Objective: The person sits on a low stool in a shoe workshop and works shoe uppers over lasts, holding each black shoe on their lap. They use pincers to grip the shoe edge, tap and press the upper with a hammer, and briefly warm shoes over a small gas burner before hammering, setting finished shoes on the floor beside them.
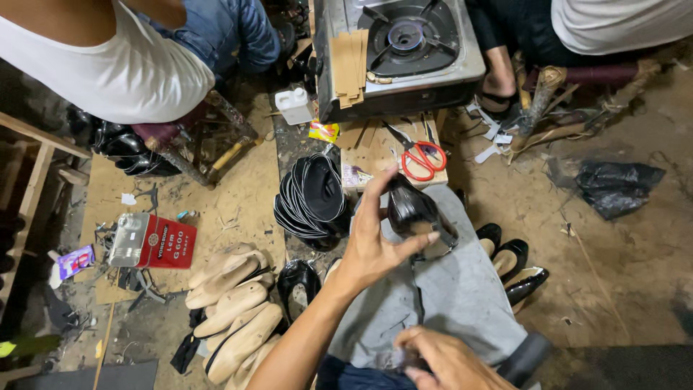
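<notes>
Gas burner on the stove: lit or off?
Off, as far as visible: the gas burner shows no flame, and no pot stands on its grate.

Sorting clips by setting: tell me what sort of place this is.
Likely a small shoemaking workshop: wooden shoe lasts piled on the floor, glossy black shoes nearby, and the left hand gripping a black shoe.

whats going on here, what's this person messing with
A person sits with a grey cloth over the lap, working on shoes. The left hand holds a glossy black shoe up over the lap, fingers spread around it. The right hand rests low on the cloth, pinching something too small to make out. Around them lie wooden shoe lasts, a stack of black soles, finished black shoes, red-handled scissors and a gas stove. Two other people sit nearby.
</notes>
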Demonstrator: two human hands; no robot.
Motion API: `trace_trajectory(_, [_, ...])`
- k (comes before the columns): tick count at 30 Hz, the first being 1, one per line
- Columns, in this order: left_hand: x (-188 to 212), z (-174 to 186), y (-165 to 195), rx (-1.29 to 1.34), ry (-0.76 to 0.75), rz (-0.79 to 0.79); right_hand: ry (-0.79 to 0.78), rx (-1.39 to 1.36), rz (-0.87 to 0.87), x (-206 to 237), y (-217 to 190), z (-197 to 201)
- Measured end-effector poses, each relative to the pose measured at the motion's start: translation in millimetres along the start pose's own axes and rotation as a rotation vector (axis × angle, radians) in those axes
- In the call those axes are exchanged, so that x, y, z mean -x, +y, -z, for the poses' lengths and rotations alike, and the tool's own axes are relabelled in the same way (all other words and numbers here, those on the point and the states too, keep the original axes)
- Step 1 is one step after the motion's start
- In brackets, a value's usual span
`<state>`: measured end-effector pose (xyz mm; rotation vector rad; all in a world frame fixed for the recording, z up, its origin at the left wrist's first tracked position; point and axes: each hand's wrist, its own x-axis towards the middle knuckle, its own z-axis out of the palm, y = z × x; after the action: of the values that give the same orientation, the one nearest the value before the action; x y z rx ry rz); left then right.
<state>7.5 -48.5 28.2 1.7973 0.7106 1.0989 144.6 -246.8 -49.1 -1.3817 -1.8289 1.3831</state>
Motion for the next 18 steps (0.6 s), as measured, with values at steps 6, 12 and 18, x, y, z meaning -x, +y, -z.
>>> trace_trajectory(6, [4,13,-19,-0.037,0.047,-0.009,0.417,-0.571,0.198,-15,-22,39])
trace_trajectory(12, [6,1,-59,0.178,0.084,-0.019,0.604,-0.812,0.201,-39,-41,54])
trace_trajectory(18, [-7,-21,-83,0.441,0.088,0.160,1.028,-0.102,0.034,-66,-63,56])
